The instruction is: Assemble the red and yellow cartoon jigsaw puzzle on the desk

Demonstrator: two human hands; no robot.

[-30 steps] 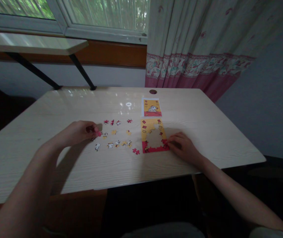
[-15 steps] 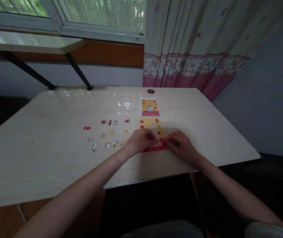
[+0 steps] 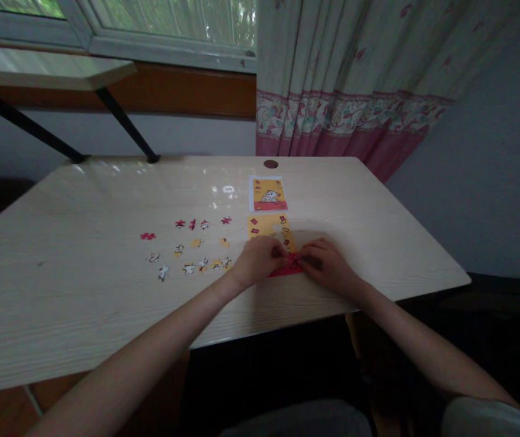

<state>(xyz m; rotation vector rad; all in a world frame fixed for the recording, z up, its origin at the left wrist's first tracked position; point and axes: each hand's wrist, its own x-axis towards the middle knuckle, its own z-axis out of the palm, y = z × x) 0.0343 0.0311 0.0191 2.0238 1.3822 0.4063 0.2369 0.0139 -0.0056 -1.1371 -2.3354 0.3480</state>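
A partly assembled jigsaw puzzle (image 3: pixel 260 222), yellow above and red below, lies near the front of the table, with a pale gap in its middle. My left hand (image 3: pixel 262 258) is over its lower left part, thumb and fingers pinched on a red puzzle piece mostly hidden by the fingertips. At the lower right edge, my right hand (image 3: pixel 326 264) has its fingers closed on the puzzle's red border. Just behind the puzzle lies a reference picture (image 3: pixel 269 193) of a white cartoon animal on yellow and red.
Loose puzzle pieces lie in rough rows to the left, among them a red piece (image 3: pixel 147 236), a yellow piece (image 3: pixel 196 243) and a white piece (image 3: pixel 163 272). A raised shelf (image 3: pixel 50 70) stands at the back left. The table (image 3: pixel 82 291) has a cable hole (image 3: pixel 270 164).
The view has shifted slightly, so the table's things appear further left. My two hands have drawn a little closer together over the red part of the puzzle.
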